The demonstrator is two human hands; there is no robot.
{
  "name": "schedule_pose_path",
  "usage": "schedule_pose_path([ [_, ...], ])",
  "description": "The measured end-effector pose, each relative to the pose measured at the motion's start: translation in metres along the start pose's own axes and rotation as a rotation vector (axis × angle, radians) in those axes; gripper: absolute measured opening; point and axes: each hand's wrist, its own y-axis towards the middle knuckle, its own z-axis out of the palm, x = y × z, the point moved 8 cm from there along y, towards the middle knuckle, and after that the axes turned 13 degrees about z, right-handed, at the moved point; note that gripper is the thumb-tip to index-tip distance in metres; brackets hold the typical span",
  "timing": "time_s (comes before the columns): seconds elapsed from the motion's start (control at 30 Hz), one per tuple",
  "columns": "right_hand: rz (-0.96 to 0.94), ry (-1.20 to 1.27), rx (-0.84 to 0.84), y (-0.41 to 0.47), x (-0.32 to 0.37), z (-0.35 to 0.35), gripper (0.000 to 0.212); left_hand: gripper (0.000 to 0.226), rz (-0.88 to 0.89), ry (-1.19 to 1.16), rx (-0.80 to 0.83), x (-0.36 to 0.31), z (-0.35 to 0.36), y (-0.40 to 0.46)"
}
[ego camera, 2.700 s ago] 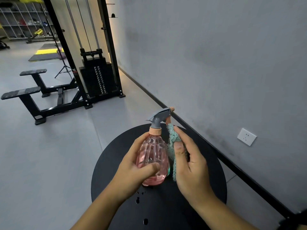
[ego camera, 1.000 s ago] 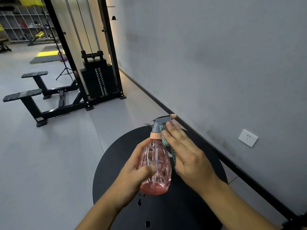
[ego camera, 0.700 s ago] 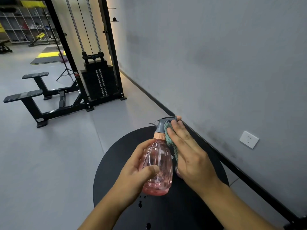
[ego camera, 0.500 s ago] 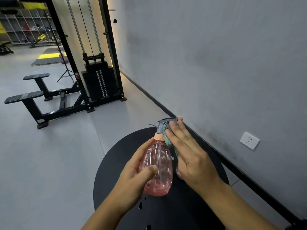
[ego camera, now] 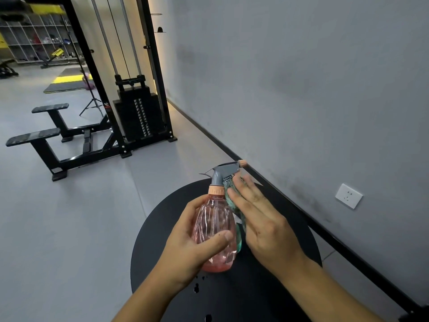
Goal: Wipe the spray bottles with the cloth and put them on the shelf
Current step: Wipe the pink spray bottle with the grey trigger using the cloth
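Note:
A pink see-through spray bottle (ego camera: 213, 226) with a grey trigger head and peach collar is held above a round black table (ego camera: 267, 296). My left hand (ego camera: 192, 247) grips its body, thumb across the front. My right hand (ego camera: 262, 219) presses a teal cloth (ego camera: 233, 201) against the bottle's right shoulder and neck with straight fingers. Most of the cloth is hidden under that hand. No shelf near me is in view.
A grey wall (ego camera: 301, 89) with a white socket (ego camera: 348, 195) runs close on the right. A black cable weight machine (ego camera: 137, 112) and bench pads (ego camera: 34, 137) stand on the grey floor ahead left. Storage racks (ego camera: 39, 40) line the far back.
My right hand with the cloth slid up from the bottle's side to its trigger head, then back down to the neck and shoulder. My left hand kept its grip.

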Motion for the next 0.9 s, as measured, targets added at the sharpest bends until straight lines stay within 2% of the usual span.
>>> schedule_pose_path([
  [0.1,-0.003,0.025,-0.018,0.003,-0.003,-0.005,0.080,0.071,-0.006,-0.004,0.002,0.000,-0.001,-0.001],
  [0.2,0.057,0.131,-0.011,0.003,-0.005,-0.009,0.068,0.070,-0.024,-0.031,-0.024,0.002,-0.005,-0.001],
  [0.4,0.381,0.420,-0.159,0.006,-0.024,-0.020,0.038,0.067,-0.052,-0.021,0.003,0.006,-0.003,-0.001],
  [0.53,0.524,0.554,-0.148,0.005,-0.036,-0.015,0.031,0.063,-0.053,-0.027,0.024,0.006,0.000,-0.002],
  [0.77,0.405,0.386,-0.241,0.003,-0.029,-0.024,0.034,0.069,-0.040,-0.043,-0.009,0.004,-0.006,0.002],
  [0.9,0.343,0.335,-0.284,0.002,-0.020,-0.026,0.039,0.066,-0.050,-0.032,0.047,0.006,0.003,-0.001],
])
